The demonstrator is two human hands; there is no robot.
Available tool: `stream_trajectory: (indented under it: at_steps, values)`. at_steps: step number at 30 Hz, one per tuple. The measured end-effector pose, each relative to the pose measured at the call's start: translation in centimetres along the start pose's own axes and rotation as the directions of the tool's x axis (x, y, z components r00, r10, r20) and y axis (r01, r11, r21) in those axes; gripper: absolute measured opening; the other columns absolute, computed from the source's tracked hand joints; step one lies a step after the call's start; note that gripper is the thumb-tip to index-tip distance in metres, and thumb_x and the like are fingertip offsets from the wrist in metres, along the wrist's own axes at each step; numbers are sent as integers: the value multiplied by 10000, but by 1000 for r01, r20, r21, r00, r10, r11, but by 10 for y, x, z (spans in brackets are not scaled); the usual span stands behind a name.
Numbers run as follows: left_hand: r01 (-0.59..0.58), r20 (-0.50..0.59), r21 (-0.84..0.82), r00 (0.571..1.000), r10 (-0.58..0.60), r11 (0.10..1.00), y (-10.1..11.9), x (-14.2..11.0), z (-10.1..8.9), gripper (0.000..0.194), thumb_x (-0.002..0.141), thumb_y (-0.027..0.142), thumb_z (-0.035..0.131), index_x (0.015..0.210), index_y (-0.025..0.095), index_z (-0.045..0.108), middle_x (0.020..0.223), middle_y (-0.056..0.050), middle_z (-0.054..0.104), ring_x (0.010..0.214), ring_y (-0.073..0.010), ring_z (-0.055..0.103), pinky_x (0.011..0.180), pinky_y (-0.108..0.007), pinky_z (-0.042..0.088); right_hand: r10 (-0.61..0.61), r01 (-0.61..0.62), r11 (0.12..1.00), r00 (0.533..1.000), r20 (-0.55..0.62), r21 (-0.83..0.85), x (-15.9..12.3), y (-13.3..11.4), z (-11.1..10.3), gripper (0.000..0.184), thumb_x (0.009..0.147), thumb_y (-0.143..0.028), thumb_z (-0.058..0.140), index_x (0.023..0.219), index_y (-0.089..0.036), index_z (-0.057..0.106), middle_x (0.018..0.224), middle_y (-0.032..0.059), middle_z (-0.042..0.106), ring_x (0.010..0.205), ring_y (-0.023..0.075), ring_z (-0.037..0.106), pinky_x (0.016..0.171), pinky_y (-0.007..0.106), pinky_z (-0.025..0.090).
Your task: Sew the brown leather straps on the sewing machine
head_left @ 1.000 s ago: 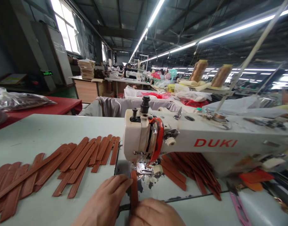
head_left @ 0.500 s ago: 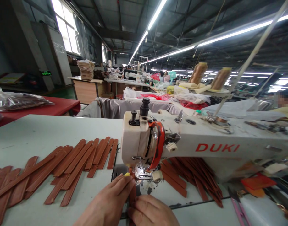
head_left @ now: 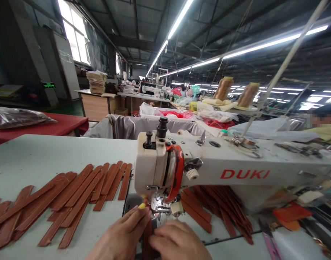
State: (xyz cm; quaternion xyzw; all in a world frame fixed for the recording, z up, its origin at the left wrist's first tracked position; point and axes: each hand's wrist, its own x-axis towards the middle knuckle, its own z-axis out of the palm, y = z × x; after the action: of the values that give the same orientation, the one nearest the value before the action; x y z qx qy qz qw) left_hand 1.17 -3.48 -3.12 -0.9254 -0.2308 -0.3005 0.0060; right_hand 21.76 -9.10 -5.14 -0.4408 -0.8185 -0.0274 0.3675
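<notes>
A white DUKI sewing machine (head_left: 209,169) stands on the pale table (head_left: 46,155). My left hand (head_left: 122,236) lies with fingers pressed together against a brown leather strip (head_left: 147,234) just in front of the presser foot (head_left: 160,206). My right hand (head_left: 179,242) presses on the same strip from the right. A yellow bit (head_left: 141,206) shows at my left fingertip. Most of the strip is hidden under my hands.
Several brown leather strips (head_left: 73,195) fan out left of the machine, and more strips (head_left: 216,206) lie behind its arm. Pink-handled scissors (head_left: 268,242) lie at the right. Two thread cones (head_left: 236,92) stand behind. Another person (head_left: 325,126) sits at far right.
The strip has fed further toward the needle and both hands have followed it forward. My right hand has moved up beside the presser foot. The view has shifted slightly right.
</notes>
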Motion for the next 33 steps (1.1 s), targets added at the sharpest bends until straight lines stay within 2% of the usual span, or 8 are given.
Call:
stream_trajectory:
  at_steps: [2,5,8,10,16,22,29,33]
  values:
    - [3,38,2,999,-3,1000,0,0,-2,559,750,29,423,1288,140,531,1238,-111,658,1143,-217,634,1049,-278,439,169,-168,985,984,47,-31,10,11,-26,369,819,-54,473,1048,-264,671,919,5,689,825,152,667,744,232,554]
    - [23,66,-8,998,-22,1000,3,-2,-3,523,799,49,415,1308,139,494,1286,-106,626,1216,-213,581,1095,-287,390,427,-382,885,894,138,-265,30,28,-55,242,864,-68,513,996,-197,669,988,76,678,918,235,661,830,373,547]
    - [108,7,-8,994,-108,994,9,-2,-1,468,848,55,414,1300,165,474,1288,-75,623,1246,-180,550,1120,-246,350,558,-410,794,785,271,-449,46,33,-62,193,877,-59,558,981,-161,684,1039,118,683,968,279,664,864,419,535]
    - [147,-41,13,988,-146,989,12,-2,3,485,831,34,407,1288,181,469,1270,-50,630,1220,-159,563,1132,-220,322,577,-364,768,752,320,-527,53,30,-59,228,897,-41,517,991,-157,689,1027,119,689,949,271,676,839,391,541]
    - [74,-108,120,992,-61,990,6,-6,13,532,800,58,338,1301,183,466,1253,-28,627,1185,-129,579,1131,-171,275,588,-288,710,744,316,-643,56,28,-57,295,851,28,484,950,-144,703,938,130,706,873,308,696,683,354,523]
    - [-36,-156,153,986,60,988,0,0,8,586,710,43,407,1282,142,491,1201,-56,640,1153,-143,598,1119,-169,278,566,-362,791,738,368,-492,52,41,-66,240,916,-133,547,1108,-192,678,1092,94,695,987,270,674,871,383,501]
    - [89,-115,-29,989,-91,996,-2,-1,-6,494,813,42,364,1243,206,545,1205,-60,640,1072,-157,647,951,-166,499,572,-397,786,756,317,-473,57,39,-63,200,869,-91,541,926,-180,710,900,56,725,852,222,685,762,313,511]
    - [221,4,10,975,-221,975,-23,10,-10,447,840,28,297,1119,154,623,1163,-124,653,1053,-236,649,909,-353,555,536,-353,758,817,215,-549,57,34,-69,255,926,-111,452,909,-154,703,919,106,707,902,286,667,799,388,501]
